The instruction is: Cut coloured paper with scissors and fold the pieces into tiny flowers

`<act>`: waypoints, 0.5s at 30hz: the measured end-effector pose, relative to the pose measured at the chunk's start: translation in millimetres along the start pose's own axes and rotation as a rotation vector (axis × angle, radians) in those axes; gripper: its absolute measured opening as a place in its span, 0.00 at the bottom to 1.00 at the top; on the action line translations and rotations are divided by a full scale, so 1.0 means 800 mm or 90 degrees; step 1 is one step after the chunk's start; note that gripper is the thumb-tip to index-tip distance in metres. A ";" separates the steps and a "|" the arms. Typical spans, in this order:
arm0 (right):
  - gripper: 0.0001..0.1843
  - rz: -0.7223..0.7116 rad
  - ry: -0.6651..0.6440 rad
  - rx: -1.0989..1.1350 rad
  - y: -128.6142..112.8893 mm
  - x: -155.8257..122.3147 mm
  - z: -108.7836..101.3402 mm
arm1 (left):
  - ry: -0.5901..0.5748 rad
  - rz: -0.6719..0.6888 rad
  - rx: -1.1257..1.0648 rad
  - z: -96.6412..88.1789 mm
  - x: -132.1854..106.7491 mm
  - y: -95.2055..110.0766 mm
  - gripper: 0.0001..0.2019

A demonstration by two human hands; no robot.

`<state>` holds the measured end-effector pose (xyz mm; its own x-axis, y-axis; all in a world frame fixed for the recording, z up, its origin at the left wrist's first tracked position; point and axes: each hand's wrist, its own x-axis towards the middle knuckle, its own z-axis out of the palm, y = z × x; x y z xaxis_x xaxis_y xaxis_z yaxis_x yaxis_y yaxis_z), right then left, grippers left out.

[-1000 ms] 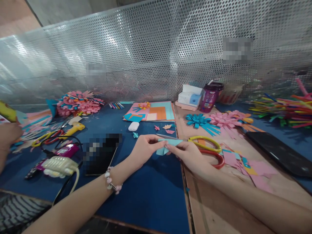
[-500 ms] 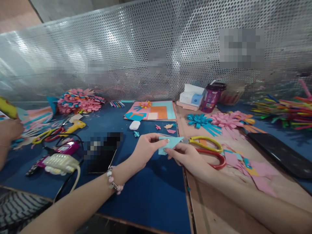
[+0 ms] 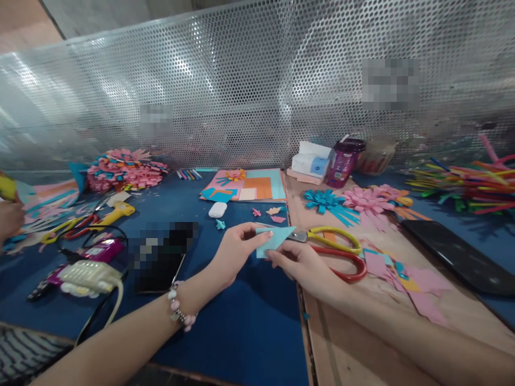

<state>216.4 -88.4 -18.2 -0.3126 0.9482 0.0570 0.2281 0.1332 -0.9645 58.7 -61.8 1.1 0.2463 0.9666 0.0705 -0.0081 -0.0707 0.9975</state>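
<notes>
A small folded piece of light blue paper (image 3: 274,239) is held above the blue table (image 3: 241,321) between both hands. My left hand (image 3: 235,252), with a bead bracelet at the wrist, pinches its left edge with thumb and fingers. My right hand (image 3: 300,262) grips the paper from below, fingers closed under it. Just right of the paper lie yellow-handled scissors (image 3: 332,236) and red-handled scissors (image 3: 341,265) on a brown board (image 3: 362,343).
Paper flowers (image 3: 350,199), coloured paper sheets (image 3: 251,185), a white earbud case (image 3: 218,209), a tissue pack (image 3: 310,160) and a purple cup (image 3: 341,161) lie behind. A glue gun (image 3: 115,212), cables and a phone sit left. Another person's hand (image 3: 8,217) is at far left. Perforated metal screen behind.
Both hands have lifted and turned the blue paper, so its flat triangular face now shows more. The view shifted slightly.
</notes>
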 end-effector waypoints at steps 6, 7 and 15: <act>0.17 0.018 -0.005 0.008 -0.003 -0.001 -0.003 | -0.019 0.005 0.039 -0.001 0.000 0.002 0.11; 0.17 0.025 -0.013 0.009 -0.003 -0.001 -0.004 | -0.021 0.008 0.059 -0.002 0.000 0.003 0.11; 0.23 0.030 -0.056 0.061 0.009 0.005 -0.011 | -0.034 0.033 0.167 -0.007 0.001 0.002 0.11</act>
<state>224.5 -81.2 -22.7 -0.3842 0.9232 -0.0078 0.1572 0.0571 -0.9859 53.8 -59.6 3.0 0.3033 0.9461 0.1134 0.2279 -0.1876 0.9554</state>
